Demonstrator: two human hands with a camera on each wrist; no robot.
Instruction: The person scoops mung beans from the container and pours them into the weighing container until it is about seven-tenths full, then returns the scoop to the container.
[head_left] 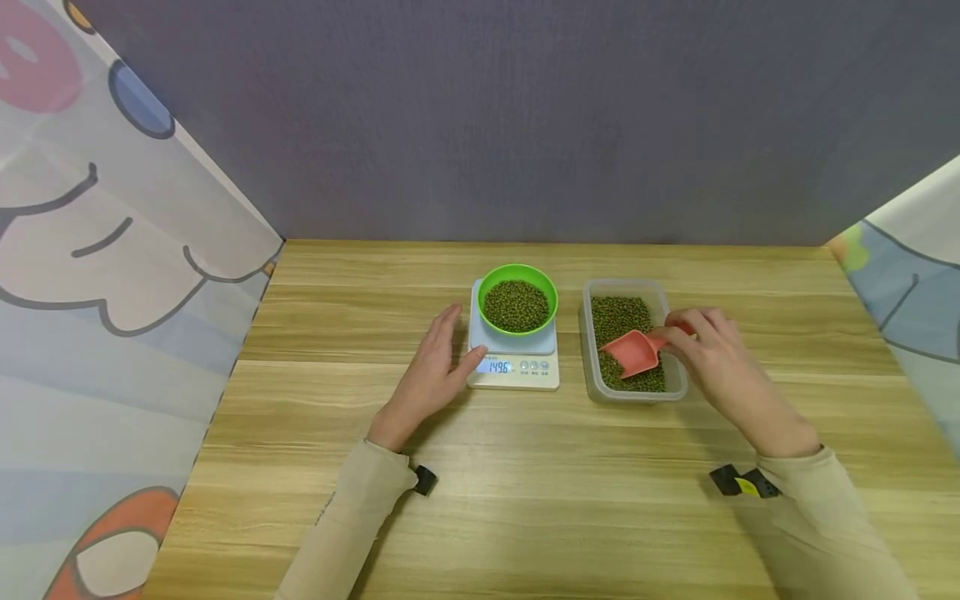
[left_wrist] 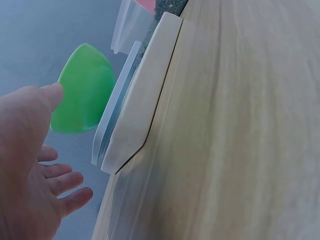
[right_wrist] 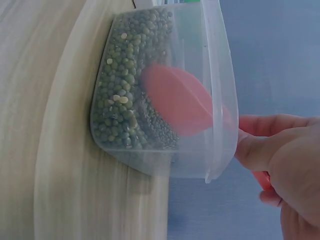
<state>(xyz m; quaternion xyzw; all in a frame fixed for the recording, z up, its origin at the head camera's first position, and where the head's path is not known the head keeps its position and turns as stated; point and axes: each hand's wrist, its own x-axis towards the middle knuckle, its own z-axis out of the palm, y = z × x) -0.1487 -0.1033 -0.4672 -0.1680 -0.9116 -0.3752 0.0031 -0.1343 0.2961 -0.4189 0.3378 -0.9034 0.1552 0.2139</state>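
Note:
My right hand (head_left: 712, 354) grips the handle of a pink scoop (head_left: 634, 353), whose blade dips into mung beans (head_left: 621, 317) in a clear plastic container (head_left: 630, 397). Through the container's wall in the right wrist view, the scoop (right_wrist: 180, 97) meets the beans at a tilt. On a white kitchen scale (head_left: 513, 379) sits a green bowl (head_left: 531, 273) filled with more mung beans; the display reads about 149.6. At the scale's left side, my left hand (head_left: 431, 367) has its fingers extended, the thumb beside the display. It holds nothing.
Both the scale and the container stand on a wood-grain table (head_left: 540, 500), the container a little right of the scale. A grey panel (head_left: 525, 125) rises behind the table's back edge. Cartoon-printed cloth (head_left: 112, 275) hangs at the left, and similar cloth at the right.

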